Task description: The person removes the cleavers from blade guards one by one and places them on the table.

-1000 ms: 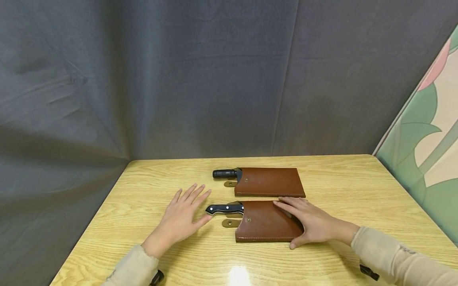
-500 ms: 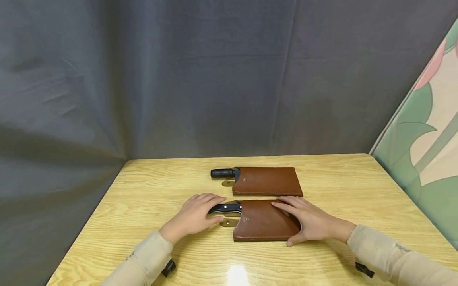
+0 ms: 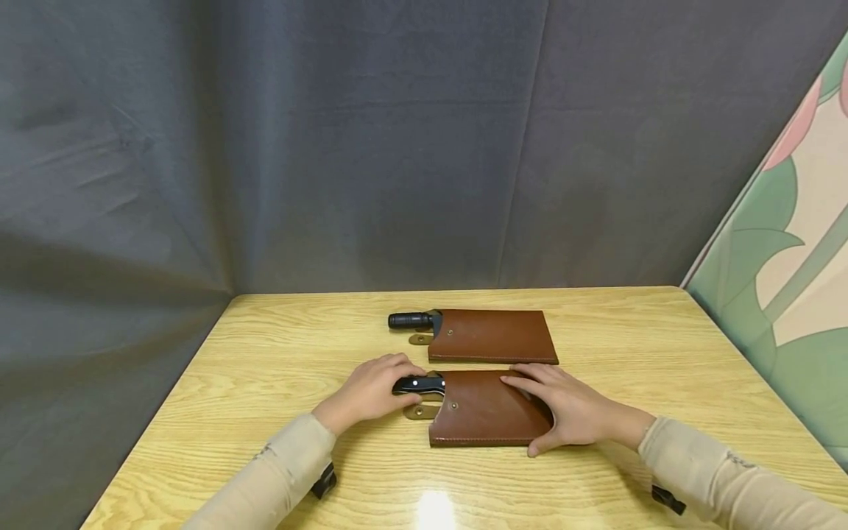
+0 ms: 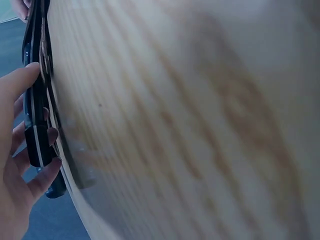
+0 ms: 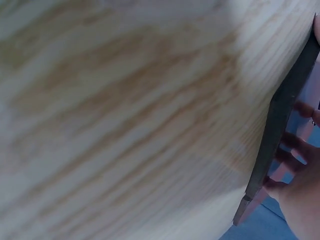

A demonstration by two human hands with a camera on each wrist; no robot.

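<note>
In the head view a knife with a black riveted handle lies in a brown leather sheath, its blade hidden. My left hand holds the handle, thumb on the near side and fingers over the far side. The left wrist view shows the thumb and fingers around that handle. My right hand spans the sheath's right end, thumb at the near edge and fingers at the far edge. In the right wrist view its fingers lie over the sheath. A loose snap strap sticks out below the handle.
Just behind lies a second brown sheath, with another knife's black handle pointing left. Both rest on a wood-grain table. A grey curtain hangs behind, and a floral panel stands at the right.
My left hand has moved right, from open beside the handle's end to holding the handle. My right hand stays on the sheath. The view has shifted slightly.
</note>
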